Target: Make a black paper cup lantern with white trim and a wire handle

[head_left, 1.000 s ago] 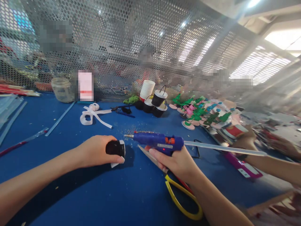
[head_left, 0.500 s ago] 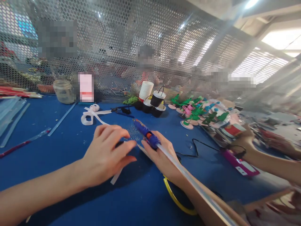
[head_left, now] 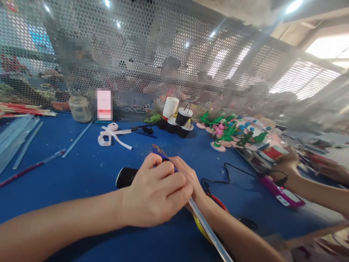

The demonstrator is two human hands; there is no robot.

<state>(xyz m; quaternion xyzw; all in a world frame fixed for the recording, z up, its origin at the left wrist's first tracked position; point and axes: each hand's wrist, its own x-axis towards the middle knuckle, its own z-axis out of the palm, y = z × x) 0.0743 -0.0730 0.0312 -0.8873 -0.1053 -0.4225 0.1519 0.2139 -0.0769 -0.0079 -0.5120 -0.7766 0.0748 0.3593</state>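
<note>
Over the middle of the blue table, my right hand [head_left: 191,177] grips a blue glue gun [head_left: 160,150], its nozzle pointing away from me to the left. A long clear glue stick [head_left: 208,228] runs back from the gun along my right forearm. My left hand [head_left: 160,191] is closed over the rear of the gun, its fingers curled and hiding most of the body and trigger. Behind my left wrist, a black cup with a pale rim [head_left: 126,177] lies on its side. White ribbon [head_left: 110,134] lies looped farther back, beside black-handled pliers or scissors [head_left: 145,129].
Black and white little buckets [head_left: 184,116] stand by stacked white cups [head_left: 171,106]. Green and pink craft pieces [head_left: 229,131] crowd the right, near a purple power strip [head_left: 280,191] and another person's arm [head_left: 308,185]. Glue sticks [head_left: 19,138], a jar [head_left: 80,109] and a phone [head_left: 104,103] sit left.
My left hand has moved right and closed over the back of the glue gun, uncovering the black cup and the ribbon's end. The gun has dropped slightly lower in view.
</note>
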